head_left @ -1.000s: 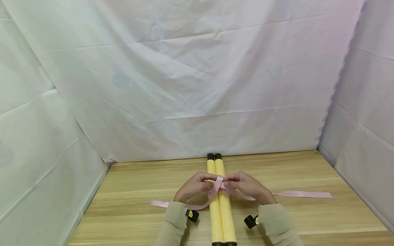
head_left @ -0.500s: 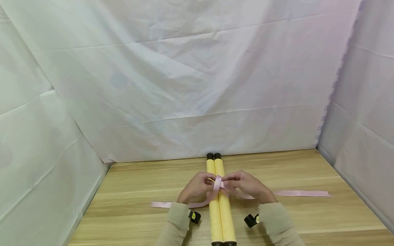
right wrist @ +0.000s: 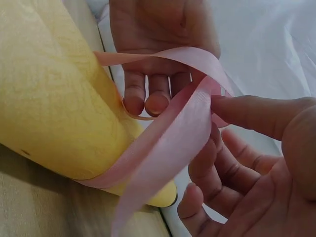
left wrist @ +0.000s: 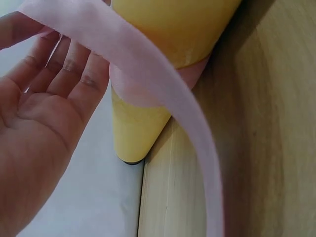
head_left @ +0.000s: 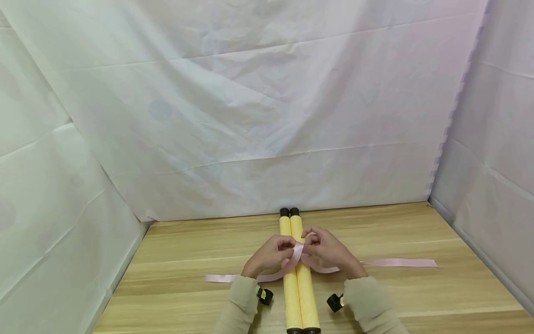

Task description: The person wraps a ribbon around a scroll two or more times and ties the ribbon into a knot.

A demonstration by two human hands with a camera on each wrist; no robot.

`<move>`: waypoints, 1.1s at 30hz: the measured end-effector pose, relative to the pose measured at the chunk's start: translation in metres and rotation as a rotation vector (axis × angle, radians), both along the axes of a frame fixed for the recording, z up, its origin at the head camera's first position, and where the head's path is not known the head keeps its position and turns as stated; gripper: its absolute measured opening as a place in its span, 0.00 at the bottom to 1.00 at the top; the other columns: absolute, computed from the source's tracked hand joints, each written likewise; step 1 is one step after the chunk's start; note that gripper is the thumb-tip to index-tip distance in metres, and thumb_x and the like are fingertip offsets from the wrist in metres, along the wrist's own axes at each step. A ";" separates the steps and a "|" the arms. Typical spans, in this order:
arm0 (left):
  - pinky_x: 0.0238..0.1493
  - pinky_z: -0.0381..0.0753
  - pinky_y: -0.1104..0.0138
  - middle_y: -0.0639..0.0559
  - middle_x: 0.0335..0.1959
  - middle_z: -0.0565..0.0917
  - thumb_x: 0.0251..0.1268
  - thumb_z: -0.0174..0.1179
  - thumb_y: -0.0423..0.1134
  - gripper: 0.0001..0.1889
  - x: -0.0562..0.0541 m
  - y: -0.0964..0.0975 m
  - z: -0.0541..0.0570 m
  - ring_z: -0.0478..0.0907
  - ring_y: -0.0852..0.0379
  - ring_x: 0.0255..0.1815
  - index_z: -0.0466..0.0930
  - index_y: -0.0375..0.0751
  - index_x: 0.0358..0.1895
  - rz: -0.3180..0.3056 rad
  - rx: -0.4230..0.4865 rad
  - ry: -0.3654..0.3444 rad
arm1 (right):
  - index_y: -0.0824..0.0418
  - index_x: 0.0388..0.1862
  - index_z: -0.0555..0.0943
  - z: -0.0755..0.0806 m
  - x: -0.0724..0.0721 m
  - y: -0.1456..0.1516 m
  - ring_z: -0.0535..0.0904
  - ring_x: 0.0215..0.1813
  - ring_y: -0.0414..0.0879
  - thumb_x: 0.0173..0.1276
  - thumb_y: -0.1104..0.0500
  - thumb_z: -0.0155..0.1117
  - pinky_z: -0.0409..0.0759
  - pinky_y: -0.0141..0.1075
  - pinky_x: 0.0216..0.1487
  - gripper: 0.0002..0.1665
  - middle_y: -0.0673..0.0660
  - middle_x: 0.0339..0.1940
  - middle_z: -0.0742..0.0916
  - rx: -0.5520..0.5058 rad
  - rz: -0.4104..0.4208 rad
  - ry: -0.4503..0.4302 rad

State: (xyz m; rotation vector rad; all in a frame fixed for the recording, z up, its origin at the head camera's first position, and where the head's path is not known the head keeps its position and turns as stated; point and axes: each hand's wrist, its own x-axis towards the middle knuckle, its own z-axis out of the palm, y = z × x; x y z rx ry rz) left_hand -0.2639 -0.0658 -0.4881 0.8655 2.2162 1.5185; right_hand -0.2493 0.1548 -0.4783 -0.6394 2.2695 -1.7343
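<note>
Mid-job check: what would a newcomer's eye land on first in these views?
Probably the pink ribbon, pinched by the left hand and the right hand, its tails spreading to either side. Next, the two yellow rolls beneath it, side by side down the middle of the wooden table. Behind, a pale cloth fills most of the head view.

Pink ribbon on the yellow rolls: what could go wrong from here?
1. Slack: the pink ribbon lifts off the yellow rolls where the right hand pinches it; if that grip slips, the loop may loosen.
2. Uneven ends: the right tail reaches further out than the left tail, so the ends might finish lopsided.
3. Shifting: the rolls are round and lie side by side on the tabletop; a hard tug could move them.
</note>
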 end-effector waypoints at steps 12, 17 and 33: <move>0.36 0.77 0.71 0.54 0.33 0.83 0.70 0.51 0.32 0.11 -0.001 0.000 -0.002 0.77 0.61 0.32 0.85 0.41 0.41 0.030 0.022 0.001 | 0.59 0.39 0.83 -0.009 0.004 -0.021 0.73 0.28 0.41 0.72 0.63 0.60 0.73 0.31 0.31 0.05 0.53 0.28 0.82 0.068 -0.248 0.144; 0.37 0.79 0.68 0.52 0.31 0.83 0.71 0.53 0.34 0.09 0.001 -0.002 -0.005 0.79 0.60 0.32 0.84 0.40 0.38 0.090 0.033 -0.062 | 0.56 0.40 0.83 -0.013 0.006 -0.032 0.74 0.30 0.42 0.76 0.59 0.58 0.74 0.32 0.32 0.06 0.50 0.28 0.81 0.076 -0.339 0.137; 0.24 0.72 0.67 0.47 0.25 0.75 0.79 0.45 0.39 0.14 0.004 0.001 -0.009 0.70 0.55 0.22 0.78 0.34 0.47 0.215 0.313 -0.381 | 0.60 0.29 0.80 -0.023 0.010 -0.030 0.69 0.22 0.39 0.76 0.65 0.52 0.68 0.30 0.23 0.14 0.54 0.20 0.76 -0.051 -0.476 0.239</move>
